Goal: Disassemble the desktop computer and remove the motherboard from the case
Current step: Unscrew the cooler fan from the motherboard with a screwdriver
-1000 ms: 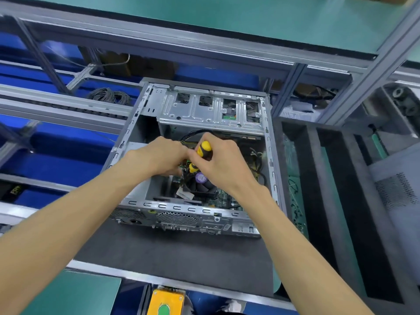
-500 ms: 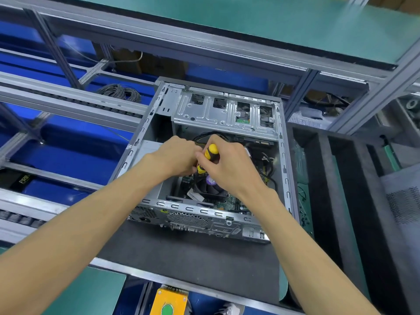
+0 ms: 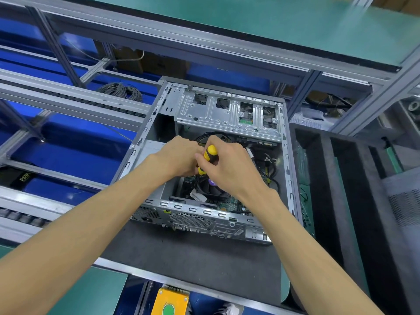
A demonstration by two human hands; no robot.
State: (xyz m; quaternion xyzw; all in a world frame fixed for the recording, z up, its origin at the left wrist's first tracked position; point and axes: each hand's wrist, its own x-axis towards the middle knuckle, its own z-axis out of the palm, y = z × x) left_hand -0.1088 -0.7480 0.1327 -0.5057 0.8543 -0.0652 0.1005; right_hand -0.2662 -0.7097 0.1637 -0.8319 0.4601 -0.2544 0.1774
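Both my forearms reach forward and down into the open computer case [image 3: 286, 160], which lies on its side on a dark foam mat [image 3: 193, 253]. My right hand [image 3: 229, 165] is curled around the yellow-and-black screwdriver [image 3: 210, 153], with the handle standing nearly upright between thumb and fingers and its yellow cap showing above my knuckles. My left hand [image 3: 179, 155] sits just beside it, fingers curled inward and touching the lower part of the handle; I cannot tell whether they pinch the shaft or only steady it. The screwdriver points down toward the cooler fan [image 3: 211, 189], which is mounted on the motherboard [image 3: 229, 202] at the bottom of the case. The tip of the tool and the screw it meets are hidden under my hands. Most of the motherboard is covered by my wrists; only a green strip near the rear panel [image 3: 195, 220] shows.
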